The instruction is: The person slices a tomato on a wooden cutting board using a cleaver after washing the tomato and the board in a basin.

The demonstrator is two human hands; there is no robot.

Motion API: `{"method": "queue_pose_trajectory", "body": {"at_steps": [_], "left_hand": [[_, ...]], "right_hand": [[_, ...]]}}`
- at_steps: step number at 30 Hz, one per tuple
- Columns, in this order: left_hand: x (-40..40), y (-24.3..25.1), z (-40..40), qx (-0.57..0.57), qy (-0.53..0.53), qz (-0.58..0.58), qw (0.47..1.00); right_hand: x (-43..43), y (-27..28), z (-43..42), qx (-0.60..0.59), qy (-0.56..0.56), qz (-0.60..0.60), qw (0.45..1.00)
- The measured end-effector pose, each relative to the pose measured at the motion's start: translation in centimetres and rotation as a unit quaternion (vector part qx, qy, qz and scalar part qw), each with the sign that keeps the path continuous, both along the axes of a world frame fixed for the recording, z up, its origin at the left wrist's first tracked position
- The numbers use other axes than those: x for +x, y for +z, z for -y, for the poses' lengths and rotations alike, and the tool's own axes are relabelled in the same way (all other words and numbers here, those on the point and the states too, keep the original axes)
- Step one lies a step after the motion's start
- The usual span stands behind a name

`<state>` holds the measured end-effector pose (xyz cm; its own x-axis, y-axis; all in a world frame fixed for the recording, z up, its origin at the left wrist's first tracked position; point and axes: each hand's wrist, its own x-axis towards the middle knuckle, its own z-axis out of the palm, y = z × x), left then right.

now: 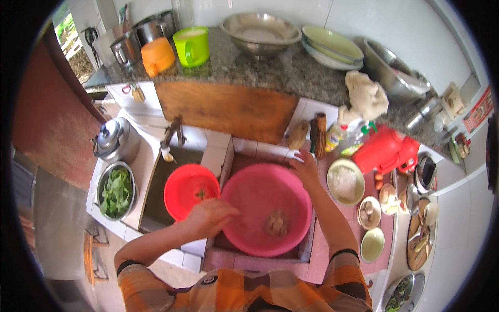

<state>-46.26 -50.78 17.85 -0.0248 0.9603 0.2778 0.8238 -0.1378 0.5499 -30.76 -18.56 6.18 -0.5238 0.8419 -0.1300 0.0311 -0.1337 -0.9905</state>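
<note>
A large pink plastic basin (269, 245) sits in the right-hand sink, holding what looks like water and a pale brownish lump (276, 223), too blurred to name. Over the basin's left rim is my left hand (212, 218), fingers drawn together; whether something small is in them cannot be made out. Left of it, a red plastic bowl (181, 187) stands over the other sink with a small green sprig (200, 193) inside. My right hand (306, 167) reaches past the pink basin's far right rim, fingers spread and nothing visible in them.
Behind the sinks are a tap (171, 132), a wooden board (226, 111) and several bottles (335, 137). A kettle (115, 136) and a bowl of leafy greens (117, 191) stand left. Red thermos flasks (378, 146) and small bowls (372, 243) line the right. Cups and metal basins (261, 33) crowd the granite ledge.
</note>
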Motion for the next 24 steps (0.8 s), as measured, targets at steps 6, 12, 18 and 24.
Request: {"method": "queue_pose_trajectory", "body": {"at_steps": [6,12,18,24], "left_hand": [[-16.9,-0.8,-4.6,0.043,0.207,-0.070,0.975],[-32.9,-5.0,-6.6,0.091,0.448,-0.007,0.889],[-41.0,-9.0,-10.2,0.052,0.596,0.076,0.798],[-40.6,-9.5,-14.2,0.103,0.395,0.201,0.890]], "right_hand": [[-11.3,0.2,-12.5,0.247,-0.065,0.148,0.955],[-13.0,1.0,-11.5,0.256,-0.043,0.198,0.945],[-8.6,-0.5,-8.5,0.232,-0.048,0.041,0.971],[1.3,4.3,0.7,0.241,-0.090,0.109,0.960]]}}
